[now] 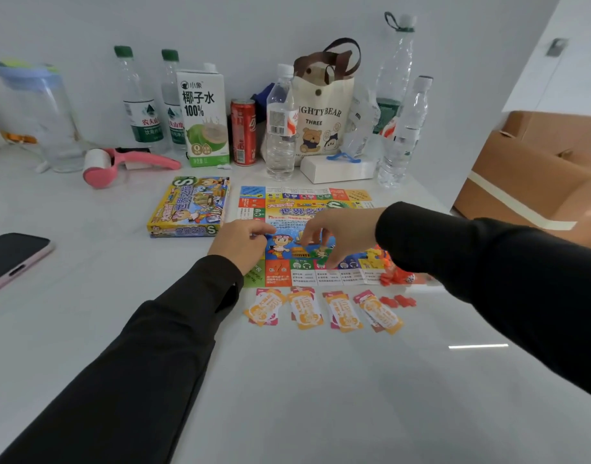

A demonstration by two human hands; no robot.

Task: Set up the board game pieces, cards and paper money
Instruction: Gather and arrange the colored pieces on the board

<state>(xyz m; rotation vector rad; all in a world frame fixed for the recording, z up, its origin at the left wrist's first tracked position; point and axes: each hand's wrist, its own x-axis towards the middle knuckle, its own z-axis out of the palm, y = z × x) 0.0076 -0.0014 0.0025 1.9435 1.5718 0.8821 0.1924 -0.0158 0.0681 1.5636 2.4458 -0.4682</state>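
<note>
Game box (188, 206) lay off left. The left hand (242, 245) sat curled at the edge of the board (320, 196), likely steadying it; whether it held anything was unclear. The right hand (335, 234) pinched a green piece (320, 253) mid-board, apparently placing it; orange pieces (392, 274) waited rightward.

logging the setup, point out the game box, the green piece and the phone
game box (190, 205), head view, middle of its printed lid
green piece (320, 253), head view, its visible green body
phone (13, 257), head view, middle of its dark screen
</note>
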